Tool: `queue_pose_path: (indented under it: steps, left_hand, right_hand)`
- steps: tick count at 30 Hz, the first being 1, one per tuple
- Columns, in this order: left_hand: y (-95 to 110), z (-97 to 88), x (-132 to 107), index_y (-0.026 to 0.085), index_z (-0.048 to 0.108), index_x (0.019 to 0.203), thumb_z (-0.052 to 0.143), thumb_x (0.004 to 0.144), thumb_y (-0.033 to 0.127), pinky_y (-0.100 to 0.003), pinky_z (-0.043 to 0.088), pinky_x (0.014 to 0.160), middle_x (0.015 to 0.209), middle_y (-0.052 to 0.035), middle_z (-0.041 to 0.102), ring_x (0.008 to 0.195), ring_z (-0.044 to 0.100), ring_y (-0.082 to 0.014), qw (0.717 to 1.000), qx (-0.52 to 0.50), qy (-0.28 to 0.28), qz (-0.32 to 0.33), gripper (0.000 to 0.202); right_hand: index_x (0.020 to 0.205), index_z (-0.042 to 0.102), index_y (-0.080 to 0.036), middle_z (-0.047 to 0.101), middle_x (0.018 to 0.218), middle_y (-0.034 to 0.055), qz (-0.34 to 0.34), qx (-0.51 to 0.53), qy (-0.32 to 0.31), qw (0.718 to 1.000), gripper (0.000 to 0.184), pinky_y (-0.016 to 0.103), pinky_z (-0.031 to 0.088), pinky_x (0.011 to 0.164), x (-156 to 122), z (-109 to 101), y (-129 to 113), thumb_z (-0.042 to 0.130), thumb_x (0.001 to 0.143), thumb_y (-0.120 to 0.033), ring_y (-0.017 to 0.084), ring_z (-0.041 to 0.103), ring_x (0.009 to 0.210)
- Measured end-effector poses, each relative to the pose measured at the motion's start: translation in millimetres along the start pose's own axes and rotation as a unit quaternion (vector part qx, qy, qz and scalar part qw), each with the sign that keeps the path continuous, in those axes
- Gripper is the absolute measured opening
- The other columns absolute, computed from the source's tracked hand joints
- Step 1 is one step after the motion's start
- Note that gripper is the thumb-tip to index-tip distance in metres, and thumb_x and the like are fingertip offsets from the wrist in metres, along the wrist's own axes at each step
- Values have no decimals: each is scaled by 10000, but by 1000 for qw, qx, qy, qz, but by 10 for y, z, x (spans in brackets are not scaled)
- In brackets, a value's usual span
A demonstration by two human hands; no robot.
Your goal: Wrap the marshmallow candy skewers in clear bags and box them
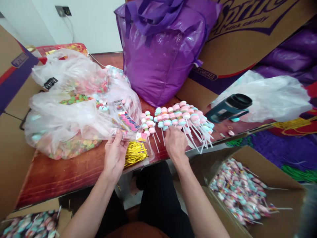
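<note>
Candy sticks (183, 114) are laid stems-near just beyond the right hand (176, 143) (grip unclear), a wrapper (140, 137) being pinched by the left hand (115, 153).

And up top, the purple bag (160, 62) loses its handles to the upper edge! Right of it, a big carton (242, 43) runs out of frame, lettering chopped, left end tucked behind the bag. Left of the bag, another carton (11, 62) is sliced by the picture's side. Just below the bag, the right hand (175, 143) hides its own fingertips at the candy (178, 115); no telling what they pinch! Below-left, the left hand (115, 153) has a wrapper (131, 135), print too small. Farther below-left, a box (64, 218) drops off the bottom edge.
</note>
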State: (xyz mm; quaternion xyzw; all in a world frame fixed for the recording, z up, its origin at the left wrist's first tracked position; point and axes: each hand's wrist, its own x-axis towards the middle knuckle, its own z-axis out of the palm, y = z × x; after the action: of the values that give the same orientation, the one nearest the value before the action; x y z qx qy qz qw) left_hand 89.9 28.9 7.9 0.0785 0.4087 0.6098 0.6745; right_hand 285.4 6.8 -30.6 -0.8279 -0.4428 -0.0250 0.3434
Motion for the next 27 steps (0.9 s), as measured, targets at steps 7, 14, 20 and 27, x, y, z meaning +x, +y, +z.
queue_pose_path:
  steps: [7, 14, 20, 27]
  left_hand:
    - [129, 26, 86, 147, 639, 829, 700, 875, 171, -176, 495, 561, 703, 22, 666, 581, 605, -59, 996, -34, 69, -50, 79]
    - [148, 35, 38, 145, 624, 800, 720, 857, 176, -168, 493, 540, 679, 24, 662, 552, 594, -56, 997, -34, 65, -29, 116]
    - [87, -63, 18, 156, 626, 808, 840, 728, 280, -186, 516, 574, 737, 19, 691, 608, 636, -77, 1000, -5, -8, 20, 261]
    - [1, -178, 45, 170, 626, 810, 870, 640, 403, -197, 509, 636, 778, 33, 676, 689, 647, -90, 986, 79, -42, 137, 378]
  right_hand:
    - [872, 712, -154, 613, 676, 10, 102, 343, -30, 933, 260, 278, 429, 588, -475, -322, 67, 632, 868, -402, 150, 528, 605]
    - [862, 745, -201, 689, 742, 26, 15, 344, -50, 938, 169, 306, 519, 660, -883, -652, 26, 660, 878, -345, 170, 621, 663]
    - [928, 736, -230, 716, 802, 29, -145, 261, -56, 953, 131, 314, 513, 712, -844, -779, 96, 606, 921, -216, 177, 647, 731]
    - [948, 733, -236, 706, 805, 17, -168, 250, -80, 950, 134, 300, 501, 721, -863, -764, 104, 609, 923, -191, 169, 643, 739]
